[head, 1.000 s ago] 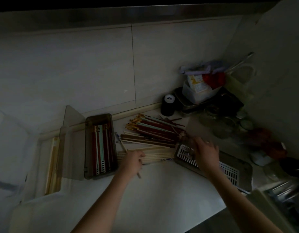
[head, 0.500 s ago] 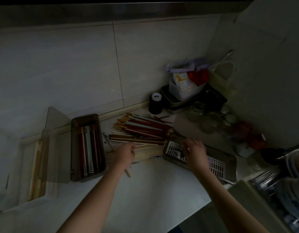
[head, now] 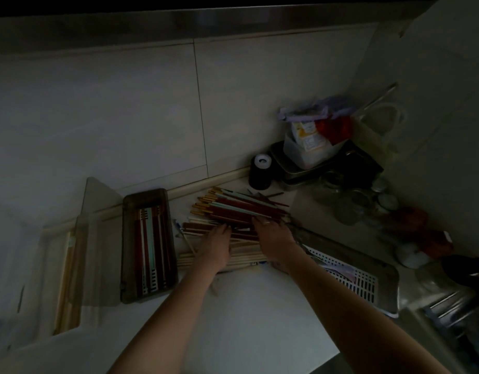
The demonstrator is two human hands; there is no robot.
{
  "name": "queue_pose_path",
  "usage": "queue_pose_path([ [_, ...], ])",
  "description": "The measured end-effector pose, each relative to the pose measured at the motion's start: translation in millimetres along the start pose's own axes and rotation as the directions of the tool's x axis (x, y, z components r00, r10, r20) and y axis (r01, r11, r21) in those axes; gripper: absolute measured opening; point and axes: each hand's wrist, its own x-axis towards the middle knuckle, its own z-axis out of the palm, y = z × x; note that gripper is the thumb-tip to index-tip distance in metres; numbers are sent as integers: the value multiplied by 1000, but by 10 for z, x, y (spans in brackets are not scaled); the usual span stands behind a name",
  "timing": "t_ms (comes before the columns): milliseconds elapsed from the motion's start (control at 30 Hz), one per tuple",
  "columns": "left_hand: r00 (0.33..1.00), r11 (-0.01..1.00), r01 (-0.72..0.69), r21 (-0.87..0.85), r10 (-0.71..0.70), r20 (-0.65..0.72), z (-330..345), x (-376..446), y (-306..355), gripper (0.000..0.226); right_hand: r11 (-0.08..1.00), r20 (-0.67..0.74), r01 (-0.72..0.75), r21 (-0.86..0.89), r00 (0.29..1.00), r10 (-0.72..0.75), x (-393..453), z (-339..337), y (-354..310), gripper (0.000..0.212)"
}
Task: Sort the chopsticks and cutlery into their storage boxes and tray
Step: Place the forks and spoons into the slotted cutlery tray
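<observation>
Here we have both hands down on the chopstick pile [head: 233, 214] in the dim corner of the counter [head: 260, 306]. Our left hand [head: 215, 245] lies palm down over the pale wooden sticks, fingers stretched forward and touching the darker ones; whether a stick is caught under the fingers we cannot tell. Our right hand [head: 273, 236] sits just beside it, fingers spread flat over the red-brown sticks, and again we cannot tell if anything is pinched beneath. The pile is loose: gold-tipped red and mint sticks at the far side, plain wooden ones nearer us, with one stick poking out below the left wrist. Left of the pile stands an open brown box [head: 148, 245] with a few red and mint sticks lying lengthwise on its slotted base. Further left, a clear box [head: 71, 279] holds pale wooden sticks, its lid raised. To the right of the pile lies a tray [head: 367, 282] with a white perforated insert, partly hidden by the right forearm. A black bottle [head: 261, 171] stands near the wall behind the pile, beside jars and tins.
</observation>
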Motion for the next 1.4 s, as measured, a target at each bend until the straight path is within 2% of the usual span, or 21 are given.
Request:
queue_pose_path([
  [67,999,998,-28,51,29,-19,-10,19,11,57,1000,8,14,18,1000,-14,70,-36,71,59],
  [233,992,995,-72,72,79,-96,-2,-7,-13,52,975,13,202,95,979,-204,146,-25,99,45],
  [367,986,996,-81,22,83,-147,12,-67,-83,50,996,90,74,-42,993,-70,206,5,128,51],
  [433,984,997,-67,-29,62,-168,-4,-94,-110,37,1000,94,5,27,996,-7,238,-29,138,51],
  [533,984,993,-77,-90,61,-170,18,-144,-169,28,989,13,-47,141,999,45,238,-59,95,53],
  [667,957,982,-184,-32,172,-232,87,-236,-290,39,991,-112,-18,130,993,33,178,-6,25,46],
  [867,937,985,-159,61,170,-304,-99,-545,-290,61,969,-166,186,160,973,-160,59,98,-144,53],
  [933,926,982,-177,-71,141,-351,-134,-625,-257,57,959,-174,229,166,964,-200,69,100,-213,56],
  [1033,941,890,-131,-437,-28,-338,-219,-734,-184,40,930,-118,216,298,975,-189,96,75,-270,48],
  [1133,909,819,-165,-550,-90,-406,-352,-750,-196,36,924,-161,210,320,973,-165,92,50,-301,30],
  [1300,968,728,-113,-676,-74,-242,-663,-616,-251,34,907,-223,231,352,962,-159,2,-27,-281,8],
  [1400,961,645,-110,-756,-125,-246,-788,-550,-262,30,870,-285,251,425,949,-135,-167,-125,-205,7],
])
